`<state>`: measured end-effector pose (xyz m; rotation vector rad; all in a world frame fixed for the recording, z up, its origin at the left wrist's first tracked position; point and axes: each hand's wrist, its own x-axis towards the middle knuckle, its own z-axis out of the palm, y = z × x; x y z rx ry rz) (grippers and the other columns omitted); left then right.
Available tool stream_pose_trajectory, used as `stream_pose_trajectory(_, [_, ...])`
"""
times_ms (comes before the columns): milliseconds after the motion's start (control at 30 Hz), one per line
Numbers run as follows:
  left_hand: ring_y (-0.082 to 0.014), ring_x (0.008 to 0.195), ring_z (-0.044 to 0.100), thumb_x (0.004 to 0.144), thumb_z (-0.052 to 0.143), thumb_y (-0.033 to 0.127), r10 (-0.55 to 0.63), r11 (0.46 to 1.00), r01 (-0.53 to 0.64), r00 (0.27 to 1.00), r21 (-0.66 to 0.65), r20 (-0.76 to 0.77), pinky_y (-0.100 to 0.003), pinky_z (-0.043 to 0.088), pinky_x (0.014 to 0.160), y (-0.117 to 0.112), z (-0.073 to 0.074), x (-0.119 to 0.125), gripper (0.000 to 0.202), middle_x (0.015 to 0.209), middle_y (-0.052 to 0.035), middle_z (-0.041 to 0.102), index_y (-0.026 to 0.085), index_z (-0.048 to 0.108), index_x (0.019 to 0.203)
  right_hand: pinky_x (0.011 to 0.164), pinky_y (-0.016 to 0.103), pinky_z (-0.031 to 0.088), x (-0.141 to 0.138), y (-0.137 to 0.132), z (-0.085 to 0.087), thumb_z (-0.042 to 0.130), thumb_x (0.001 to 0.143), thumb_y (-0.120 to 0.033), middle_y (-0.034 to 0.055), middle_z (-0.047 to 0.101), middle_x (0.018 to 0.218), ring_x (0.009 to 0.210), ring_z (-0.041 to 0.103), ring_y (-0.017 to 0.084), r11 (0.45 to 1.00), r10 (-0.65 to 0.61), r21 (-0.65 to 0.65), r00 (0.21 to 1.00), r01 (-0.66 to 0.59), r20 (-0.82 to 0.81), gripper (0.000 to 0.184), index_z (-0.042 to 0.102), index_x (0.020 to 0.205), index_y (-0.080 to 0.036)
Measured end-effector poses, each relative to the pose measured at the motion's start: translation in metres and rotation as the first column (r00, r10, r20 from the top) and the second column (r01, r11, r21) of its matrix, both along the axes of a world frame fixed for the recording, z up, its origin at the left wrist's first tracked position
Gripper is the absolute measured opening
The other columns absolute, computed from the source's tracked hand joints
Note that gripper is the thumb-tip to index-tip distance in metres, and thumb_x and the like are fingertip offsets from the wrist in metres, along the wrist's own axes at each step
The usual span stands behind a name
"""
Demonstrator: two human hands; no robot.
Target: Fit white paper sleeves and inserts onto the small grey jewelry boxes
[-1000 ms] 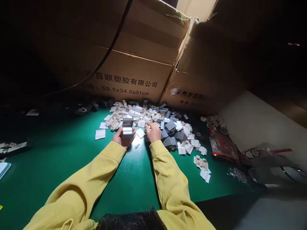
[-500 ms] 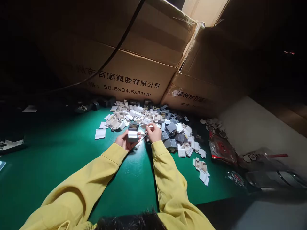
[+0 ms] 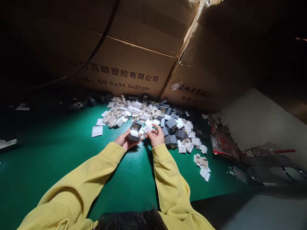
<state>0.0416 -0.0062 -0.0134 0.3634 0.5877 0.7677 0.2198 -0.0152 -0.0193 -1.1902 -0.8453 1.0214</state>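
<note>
My left hand (image 3: 124, 140) is wrapped round a small dark grey box (image 3: 135, 135) with its lid raised. White shows along the front of the box, and the lid has a dark lining. Just right of it, my right hand (image 3: 157, 136) pinches a small white folded card piece (image 3: 147, 128) between thumb and fingers. Beyond both hands lies a heap of white and beige folded card pieces (image 3: 117, 111). Several dark grey boxes (image 3: 171, 123) are mixed into its right part.
Large printed cardboard cartons (image 3: 127, 67) wall off the back of the green table (image 3: 59, 166). A dark cable (image 3: 96, 51) hangs in front of them. On the right lie a red packet (image 3: 224, 143), a clear plastic container (image 3: 266, 174) and a few loose card pieces (image 3: 201, 162).
The box in my left hand has tilted and shifted slightly right. My right hand has turned the card piece, so its white face shows more. The camera view has shifted a little.
</note>
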Motion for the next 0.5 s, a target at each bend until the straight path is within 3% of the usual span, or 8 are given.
stream_pose_trajectory(233, [-0.0245,0.090,0.073,0.096,0.049,0.038,-0.035,0.999,0.036,0.999,0.026,-0.040,-0.031,0.060,0.078,-0.001,0.001,0.001,0.049,0.101,-0.0161,0.074,0.007,0.055,0.134,0.064,0.034,0.062,-0.004,-0.003,0.004,0.069,0.063,-0.032,0.0011,0.061,0.092,0.065,0.064,0.013,0.999,-0.044,-0.011,0.999,0.044,-0.005,0.053,0.061,0.114,-0.020])
stream_pose_trajectory(367, [-0.0226,0.089,0.073,0.098,0.045,0.038,-0.021,0.999,0.023,0.998,0.031,-0.054,-0.031,0.060,0.077,-0.002,0.003,0.002,0.044,0.103,-0.0124,0.075,0.012,0.056,0.131,0.060,0.030,0.058,0.002,-0.001,0.006,0.070,0.059,-0.032,0.0007,0.062,0.081,0.065,0.059,0.013,0.997,-0.038,-0.072,0.998,0.041,0.042,0.031,0.063,0.086,-0.018])
stream_pose_trajectory(500, [-0.0229,0.087,0.074,0.099,0.041,0.038,-0.005,1.000,0.005,0.998,0.008,-0.060,-0.031,0.061,0.076,-0.002,0.005,0.003,0.038,0.102,-0.0115,0.075,0.011,0.063,0.116,0.057,0.025,0.049,0.006,0.001,0.008,0.072,0.055,-0.037,-0.0035,0.058,0.064,0.060,0.053,0.011,0.990,-0.109,-0.072,0.988,0.117,0.110,0.030,0.056,0.073,-0.019])
